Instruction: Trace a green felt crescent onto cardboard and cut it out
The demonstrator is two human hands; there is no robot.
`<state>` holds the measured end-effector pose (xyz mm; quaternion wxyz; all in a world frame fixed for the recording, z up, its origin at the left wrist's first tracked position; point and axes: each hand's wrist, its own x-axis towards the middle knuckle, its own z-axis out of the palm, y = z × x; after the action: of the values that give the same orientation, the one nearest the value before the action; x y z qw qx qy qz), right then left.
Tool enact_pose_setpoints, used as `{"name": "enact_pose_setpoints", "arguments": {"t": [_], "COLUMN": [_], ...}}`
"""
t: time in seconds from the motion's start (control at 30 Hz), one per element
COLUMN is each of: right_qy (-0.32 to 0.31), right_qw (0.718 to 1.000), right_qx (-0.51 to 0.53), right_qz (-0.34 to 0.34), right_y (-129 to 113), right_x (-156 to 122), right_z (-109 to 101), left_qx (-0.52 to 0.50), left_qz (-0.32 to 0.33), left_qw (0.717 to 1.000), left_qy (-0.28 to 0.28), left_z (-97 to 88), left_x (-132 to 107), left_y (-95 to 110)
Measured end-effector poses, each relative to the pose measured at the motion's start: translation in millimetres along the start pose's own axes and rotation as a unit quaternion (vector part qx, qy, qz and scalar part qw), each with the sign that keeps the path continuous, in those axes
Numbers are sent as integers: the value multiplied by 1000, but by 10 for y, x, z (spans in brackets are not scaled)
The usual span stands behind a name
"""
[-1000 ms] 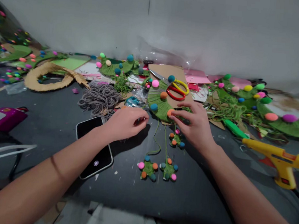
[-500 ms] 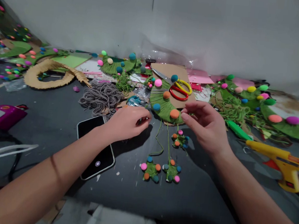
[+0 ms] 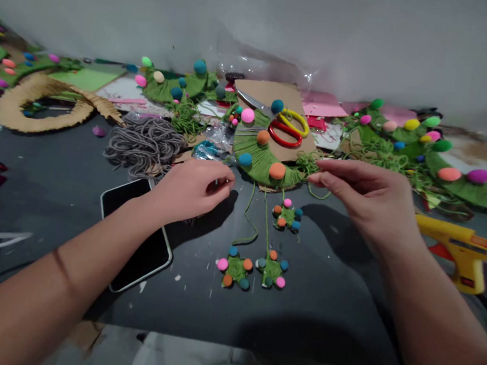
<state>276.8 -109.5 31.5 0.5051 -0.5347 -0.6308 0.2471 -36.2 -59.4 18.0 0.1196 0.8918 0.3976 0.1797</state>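
My left hand (image 3: 194, 192) hovers over the table beside the phone, thumb and fingertips pinched together; what they hold, if anything, is hidden. To the right, my right hand (image 3: 364, 196) is closed in a pinch on a thin green yarn strand (image 3: 319, 197) that curves below its fingertips. Between the hands lies a green yarn-wrapped wreath (image 3: 252, 155) dotted with coloured pom-poms. From it hang green cords ending in small pom-pom stars, one short (image 3: 287, 215) and two longer, a left star (image 3: 236, 269) and a middle star (image 3: 271, 270). Red-and-yellow-handled scissors (image 3: 284, 143) rest across the wreath and cardboard.
A phone (image 3: 138, 264) lies under my left forearm. Grey cord (image 3: 142, 145) is heaped behind it, near a tan wrapped ring (image 3: 15, 108). A yellow glue gun (image 3: 468, 247) sits at the right. More pom-pom wreaths, yarn scraps and paper line the wall.
My right hand has moved right, away from the wreath, its fingers closing into a pinch with a green strand beside them. My left hand keeps its pinch. The view has shifted slightly.
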Motion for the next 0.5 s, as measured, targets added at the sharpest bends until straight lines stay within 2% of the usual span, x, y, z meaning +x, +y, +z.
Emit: {"name": "enact_pose_setpoints", "arguments": {"t": [0.13, 0.27, 0.3, 0.37, 0.43, 0.5], "right_qy": [92, 134, 127, 72, 4, -25], "right_qw": [989, 961, 953, 944, 942, 943], "right_qx": [-111, -242, -274, -320, -324, -295], "right_qz": [-8, -13, -7, -22, -84, -154], "right_y": [91, 229, 270, 349, 406, 425], "right_x": [34, 83, 100, 133, 158, 170], "right_z": [-195, -346, -363, -354, -281, -149], "left_qx": [4, 9, 12, 17, 20, 20], "left_qz": [-12, -21, -22, -22, -19, -14], "left_qw": [1000, 1000, 999, 999, 999, 999], "left_qy": [-2, -17, -20, -25, -26, -22], "left_z": [-18, -34, -34, -31, -25, -18], "left_x": [8, 21, 22, 20, 16, 13], "left_y": [28, 39, 39, 36, 31, 27]}}
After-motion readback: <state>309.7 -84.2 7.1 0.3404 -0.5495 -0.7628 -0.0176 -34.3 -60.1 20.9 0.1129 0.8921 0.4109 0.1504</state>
